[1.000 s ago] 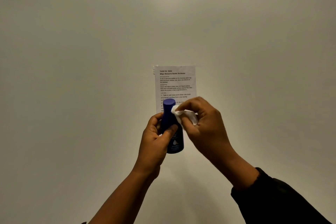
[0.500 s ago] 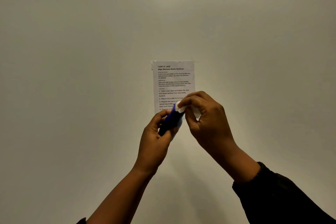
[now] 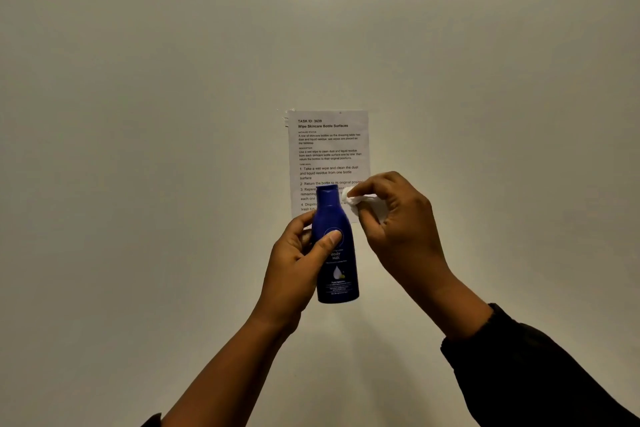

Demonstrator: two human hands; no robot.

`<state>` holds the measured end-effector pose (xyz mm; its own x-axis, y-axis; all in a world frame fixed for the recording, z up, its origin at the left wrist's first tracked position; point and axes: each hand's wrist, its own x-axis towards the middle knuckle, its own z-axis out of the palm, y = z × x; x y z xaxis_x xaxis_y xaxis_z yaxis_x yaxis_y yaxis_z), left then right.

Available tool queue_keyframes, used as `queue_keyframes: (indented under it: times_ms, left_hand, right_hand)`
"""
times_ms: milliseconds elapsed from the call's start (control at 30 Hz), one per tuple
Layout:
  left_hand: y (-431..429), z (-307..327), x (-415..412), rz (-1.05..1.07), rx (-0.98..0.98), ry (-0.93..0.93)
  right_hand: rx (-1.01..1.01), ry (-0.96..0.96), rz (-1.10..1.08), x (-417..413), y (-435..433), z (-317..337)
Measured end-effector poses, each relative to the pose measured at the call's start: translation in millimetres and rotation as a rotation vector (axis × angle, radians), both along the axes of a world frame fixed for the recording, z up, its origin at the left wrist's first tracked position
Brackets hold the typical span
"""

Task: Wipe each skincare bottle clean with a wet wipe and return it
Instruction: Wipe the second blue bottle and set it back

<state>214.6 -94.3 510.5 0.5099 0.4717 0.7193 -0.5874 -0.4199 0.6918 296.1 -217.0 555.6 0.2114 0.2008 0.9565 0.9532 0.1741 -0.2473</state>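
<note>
Holds the left hand (image 3: 294,267) and the right hand (image 3: 401,225) up in front of a pale wall (image 3: 138,114). With the left hand, grips a dark blue bottle (image 3: 337,274) round its middle: thumb laid across the front of the label, fingers (image 3: 299,224) curled behind the left shoulder of the bottle. Carries it upright in the air, cap (image 3: 327,192) on top, base hanging free below the hand and touching no surface. Turns the front label toward the camera, with "Body Milk" in pale letters and 1 white drop printed beneath; smaller print too fine to read. Covers with the bottle the lower lines of a printed sheet (image 3: 329,146) fixed to the wall behind, headed "TASK ID: 3639" and "Wipe Skincare Bottle Surfaces", its 4 numbered steps only partly readable. With the right hand, pinches a crumpled white wet wipe (image 3: 358,200) between the thumb and the tips of the curled fingers, level with the cap and just to its right. Cannot tell whether wipe and cap touch or stand narrowly apart. Wears a dark sleeve (image 3: 519,374) on the right arm, stopping short of the wrist; bares the left forearm, with only a sliver of dark cloth at the bottom edge.
</note>
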Motion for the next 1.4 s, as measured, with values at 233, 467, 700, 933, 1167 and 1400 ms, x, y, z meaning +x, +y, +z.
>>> queue_keyframes:
  times_ms: [233, 467, 700, 933, 1167, 1400]
  left_hand:
    - [2, 2, 4, -0.054, -0.086, -0.002]
    - [2, -3, 5, -0.136, -0.065, 0.04]
    - [-1, -1, 5, -0.099, 0.1, 0.047]
    - [-1, -7, 8, 0.116, 0.162, -0.004]
    - [5, -10, 13, 0.309, 0.232, -0.067]
    - [10, -16, 9, 0.797, 0.654, -0.11]
  right_hand:
    - [-0.113, -0.065, -0.055, -5, 3, -16]
    - [-0.128, -0.076, -0.118, -1, 6, -16]
    - [-0.064, -0.228, -0.184, -11, 11, -25]
    - [-0.071, -0.194, -0.256, 2, 4, -4]
    - [-0.118, -0.39, -0.372, -10, 12, -17]
    - [-0.121, -0.313, -0.435, 3, 9, -9]
